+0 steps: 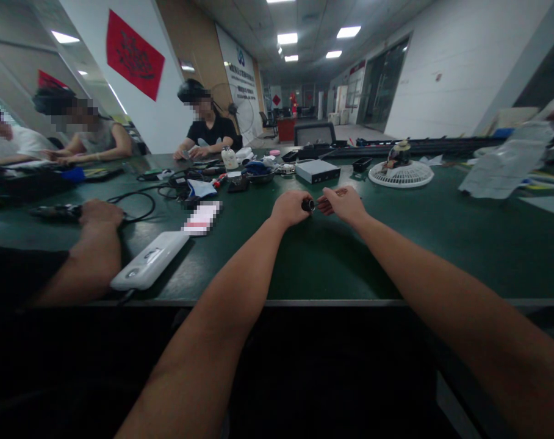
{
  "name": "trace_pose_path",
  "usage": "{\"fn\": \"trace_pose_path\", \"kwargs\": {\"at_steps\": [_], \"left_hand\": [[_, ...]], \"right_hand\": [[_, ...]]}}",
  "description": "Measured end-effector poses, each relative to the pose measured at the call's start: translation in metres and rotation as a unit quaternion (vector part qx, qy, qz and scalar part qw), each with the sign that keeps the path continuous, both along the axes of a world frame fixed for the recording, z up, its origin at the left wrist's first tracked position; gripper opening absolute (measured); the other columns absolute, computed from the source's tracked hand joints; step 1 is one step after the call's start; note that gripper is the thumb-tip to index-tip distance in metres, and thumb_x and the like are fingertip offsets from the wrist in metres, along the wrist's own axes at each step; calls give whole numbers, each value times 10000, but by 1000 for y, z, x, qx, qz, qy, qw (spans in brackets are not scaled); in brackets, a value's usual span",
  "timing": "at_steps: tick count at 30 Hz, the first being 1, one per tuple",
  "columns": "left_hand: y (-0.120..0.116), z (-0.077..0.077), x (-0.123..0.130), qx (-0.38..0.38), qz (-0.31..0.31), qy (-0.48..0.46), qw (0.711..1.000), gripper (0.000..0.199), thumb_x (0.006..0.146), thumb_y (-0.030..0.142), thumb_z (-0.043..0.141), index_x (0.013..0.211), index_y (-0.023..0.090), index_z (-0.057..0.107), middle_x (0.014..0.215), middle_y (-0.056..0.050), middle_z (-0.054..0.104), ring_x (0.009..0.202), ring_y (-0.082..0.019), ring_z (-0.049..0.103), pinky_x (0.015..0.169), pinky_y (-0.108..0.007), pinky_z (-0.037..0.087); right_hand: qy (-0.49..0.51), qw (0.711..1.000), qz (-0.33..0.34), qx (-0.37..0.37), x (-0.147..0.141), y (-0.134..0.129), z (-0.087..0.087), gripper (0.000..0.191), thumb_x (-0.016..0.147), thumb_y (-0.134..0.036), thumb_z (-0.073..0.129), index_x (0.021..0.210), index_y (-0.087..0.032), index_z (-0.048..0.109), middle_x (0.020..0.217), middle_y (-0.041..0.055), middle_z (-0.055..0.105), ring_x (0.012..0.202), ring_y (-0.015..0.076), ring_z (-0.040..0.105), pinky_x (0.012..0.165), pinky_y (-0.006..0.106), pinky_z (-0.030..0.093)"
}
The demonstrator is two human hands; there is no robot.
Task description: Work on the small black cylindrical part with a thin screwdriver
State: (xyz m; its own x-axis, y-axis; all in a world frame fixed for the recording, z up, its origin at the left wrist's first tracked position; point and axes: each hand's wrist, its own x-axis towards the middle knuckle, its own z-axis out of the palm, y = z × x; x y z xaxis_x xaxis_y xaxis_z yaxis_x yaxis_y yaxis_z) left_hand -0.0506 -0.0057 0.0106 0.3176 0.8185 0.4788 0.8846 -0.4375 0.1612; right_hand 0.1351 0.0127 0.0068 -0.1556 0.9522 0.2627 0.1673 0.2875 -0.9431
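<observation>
Above the green table [377, 262], my left hand [288, 207] is closed around a short black cylinder [309, 205]. The cylinder's round end, with a lighter rim, points toward my right hand. My right hand [345, 204] is just to the right, its fingers curled and their tips close to that end. Whatever lies between those fingers is too small and dim to make out. Behind my hands sits a grey metal box [317, 172] with a dark front face.
At right back stands a white fan grille [400, 175] with a motor on it. Clear plastic wrapping [506, 161] lies farther right. To the left are a white device [151, 259], a phone [202, 218] and a neighbour's hand [100, 213] near black cables. Several people sit along the table.
</observation>
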Motion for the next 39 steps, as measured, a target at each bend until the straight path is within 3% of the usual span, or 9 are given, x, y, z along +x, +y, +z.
{"fn": "trace_pose_path", "kwargs": {"at_steps": [3, 8, 14, 20, 25, 31, 36, 39], "left_hand": [[0, 0, 0, -4, -7, 1, 1000, 310, 770, 292, 751, 1070, 219, 779, 1001, -82, 768, 960, -257, 691, 869, -362, 533], [-1, 1, -2, -10, -1, -5, 1000, 309, 766, 277, 744, 1068, 222, 775, 1000, -78, 767, 951, -253, 687, 865, -364, 533], [0, 0, 0, -4, -6, -5, 1000, 298, 763, 280, 745, 1054, 224, 777, 990, -76, 770, 942, -254, 692, 865, -363, 534], [-2, 2, -1, -12, 9, -7, 1000, 302, 768, 280, 751, 1066, 235, 774, 1013, -73, 770, 974, -252, 686, 869, -357, 532], [-1, 1, 0, -10, 3, -4, 1000, 318, 756, 272, 763, 1071, 229, 775, 1017, -75, 772, 969, -255, 692, 868, -360, 532], [-1, 1, -1, -9, -1, -7, 1000, 300, 773, 279, 739, 1066, 222, 773, 1006, -76, 772, 947, -243, 689, 846, -349, 529], [-2, 1, 1, -12, 5, -3, 1000, 306, 768, 282, 745, 1069, 237, 777, 1008, -70, 773, 962, -249, 691, 865, -353, 529], [-2, 1, 1, -5, 4, -1, 1000, 311, 765, 282, 744, 1070, 233, 780, 1005, -79, 769, 974, -260, 689, 875, -365, 525]], "right_hand": [[18, 1000, -11, 17, 0, 1, -1, 330, 900, -407, 680, 723, -135, 737, 704, 134, 757, 598, 220, 731, 624, 354, 646], [50, 997, 52, -7, -1, -2, 0, 311, 910, -410, 670, 798, -129, 744, 715, 127, 767, 601, 209, 732, 619, 338, 643], [-6, 1000, -16, 14, 0, -1, 1, 314, 921, -378, 648, 719, -149, 723, 683, 117, 753, 567, 196, 712, 568, 316, 624], [15, 999, 44, 8, -1, -5, 2, 317, 956, -391, 611, 830, -132, 742, 786, 135, 791, 602, 182, 726, 572, 285, 610], [-45, 998, -11, 34, 1, -3, 1, 340, 940, -431, 634, 802, -135, 731, 767, 135, 782, 534, 167, 698, 481, 242, 537], [-8, 999, 48, 7, 0, -10, 6, 355, 958, -437, 622, 813, -131, 728, 862, 149, 795, 568, 158, 708, 513, 235, 545], [-52, 998, -6, 18, 1, -6, 4, 352, 951, -416, 623, 763, -136, 724, 775, 140, 780, 520, 162, 688, 472, 237, 523], [-43, 999, -2, 30, 0, -7, 4, 328, 952, -401, 623, 802, -133, 740, 860, 144, 795, 528, 154, 693, 466, 233, 521]]}}
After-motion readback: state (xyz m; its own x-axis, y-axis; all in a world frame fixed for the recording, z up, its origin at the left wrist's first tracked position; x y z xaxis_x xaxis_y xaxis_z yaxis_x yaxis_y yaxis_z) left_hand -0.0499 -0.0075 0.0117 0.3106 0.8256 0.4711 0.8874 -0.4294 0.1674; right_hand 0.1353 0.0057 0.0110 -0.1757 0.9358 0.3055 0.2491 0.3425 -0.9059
